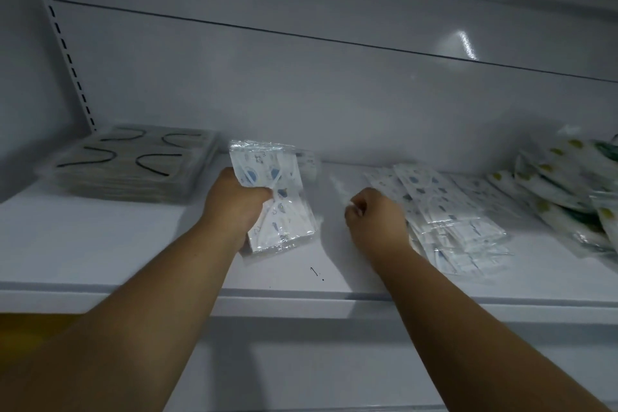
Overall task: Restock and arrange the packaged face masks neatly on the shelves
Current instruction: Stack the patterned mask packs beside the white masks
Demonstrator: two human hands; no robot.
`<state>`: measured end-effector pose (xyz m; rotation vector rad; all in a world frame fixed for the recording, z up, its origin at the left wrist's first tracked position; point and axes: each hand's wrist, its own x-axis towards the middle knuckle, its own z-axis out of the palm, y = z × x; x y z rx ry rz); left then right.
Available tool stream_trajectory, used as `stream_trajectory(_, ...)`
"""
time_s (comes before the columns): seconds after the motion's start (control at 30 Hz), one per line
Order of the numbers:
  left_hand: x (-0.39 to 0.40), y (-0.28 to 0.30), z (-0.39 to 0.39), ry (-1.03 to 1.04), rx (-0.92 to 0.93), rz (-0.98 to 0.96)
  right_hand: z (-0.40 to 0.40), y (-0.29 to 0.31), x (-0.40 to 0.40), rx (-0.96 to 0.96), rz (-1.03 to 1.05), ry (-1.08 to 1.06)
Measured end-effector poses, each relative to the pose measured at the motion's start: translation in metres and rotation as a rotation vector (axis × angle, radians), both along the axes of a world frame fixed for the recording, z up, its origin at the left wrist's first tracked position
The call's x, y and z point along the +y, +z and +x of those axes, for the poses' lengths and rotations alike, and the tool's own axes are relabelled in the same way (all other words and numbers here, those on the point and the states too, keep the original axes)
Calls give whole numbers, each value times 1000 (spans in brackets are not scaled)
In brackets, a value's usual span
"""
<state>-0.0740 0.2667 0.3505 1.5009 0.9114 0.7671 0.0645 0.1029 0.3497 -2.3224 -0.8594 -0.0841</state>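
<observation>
My left hand grips a bundle of white face mask packets with blue prints, squeezed at its middle and held just above the white shelf. My right hand is curled into a loose fist at the left edge of a spread pile of the same blue-print mask packets lying on the shelf. Whether its fingers pinch a packet's clear edge cannot be told from the blur.
A flat stack of beige masks with black ear loops lies at the shelf's left. Green-and-yellow print mask packets are heaped at the far right. The white back panel stands behind; a slotted upright runs up the left corner.
</observation>
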Motion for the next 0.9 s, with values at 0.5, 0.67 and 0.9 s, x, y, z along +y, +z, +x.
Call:
stream_trajectory(0.5, -17, 9, -12, -130, -288, 36, -48, 19, 18, 424, 486, 184)
stream_trajectory(0.67, -28, 9, -16, -138, -228, 133, -47, 29, 28, 746, 679, 390)
stream_trajectory(0.9, -34, 2, -17, -218, -131, 206, -50, 25, 32, 833, 647, 355)
